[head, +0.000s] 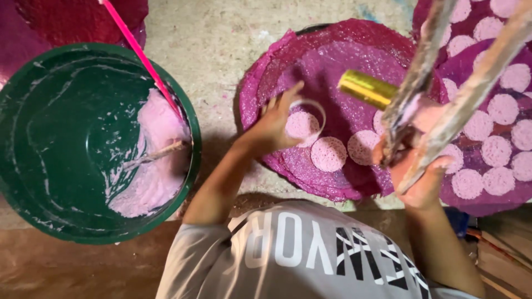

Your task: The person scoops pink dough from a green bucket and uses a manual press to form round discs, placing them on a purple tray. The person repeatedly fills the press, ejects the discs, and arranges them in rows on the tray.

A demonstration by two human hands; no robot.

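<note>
both hands (275,123) (424,174) forward, fingers curled
</note>
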